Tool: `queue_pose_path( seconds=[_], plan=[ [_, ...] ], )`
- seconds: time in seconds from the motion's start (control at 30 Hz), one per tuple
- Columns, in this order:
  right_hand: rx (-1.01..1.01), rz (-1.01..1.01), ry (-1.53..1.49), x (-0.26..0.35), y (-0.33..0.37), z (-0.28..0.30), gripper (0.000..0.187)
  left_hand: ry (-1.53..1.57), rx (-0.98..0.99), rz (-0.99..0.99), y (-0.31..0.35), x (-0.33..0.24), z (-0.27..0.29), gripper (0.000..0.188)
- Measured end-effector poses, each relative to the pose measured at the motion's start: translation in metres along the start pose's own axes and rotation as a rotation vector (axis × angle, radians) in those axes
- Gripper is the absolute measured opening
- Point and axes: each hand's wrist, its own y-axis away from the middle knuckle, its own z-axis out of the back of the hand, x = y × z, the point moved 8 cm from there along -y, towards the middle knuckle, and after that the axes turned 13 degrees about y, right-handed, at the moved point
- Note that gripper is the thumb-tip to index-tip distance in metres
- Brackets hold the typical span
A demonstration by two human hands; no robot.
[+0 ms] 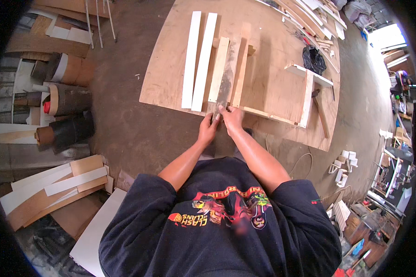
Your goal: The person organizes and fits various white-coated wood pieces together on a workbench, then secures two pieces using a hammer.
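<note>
A long narrow wooden board with a dark stain (224, 83) lies lengthwise on the large plywood sheet (166, 78). Its near end is between my two hands at the sheet's front edge. My left hand (208, 128) closes on that end from the left, and my right hand (232, 119) grips it from the right, thumb on top. Left of it lies a pale wood strip (218, 69), then two white strips (191, 62) side by side. To its right is a wooden strip (241, 69), with a thin batten (269, 114) running right along the front edge.
A hammer (321, 113) rests beside a white-faced board (306, 99) at the right. Farther back are a black plastic bag (313, 60) and a pile of offcuts (305, 16). Rolls of material (69, 99) and stacked boards (55, 187) stand on the left.
</note>
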Motion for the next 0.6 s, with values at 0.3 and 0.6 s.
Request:
queue_pose_path(
  seconds=[0.3, 0.6],
  plan=[
    [-0.176, 0.027, -0.142, -0.022, -0.003, 0.005, 0.023, -0.118, 0.037, -0.016, -0.003, 0.003, -0.009, 0.047],
    [-0.191, -0.026, -0.108, -0.032, -0.013, 0.006, 0.024, -0.124, 0.049, 0.051, -0.012, 0.011, -0.006, 0.048]
  ],
)
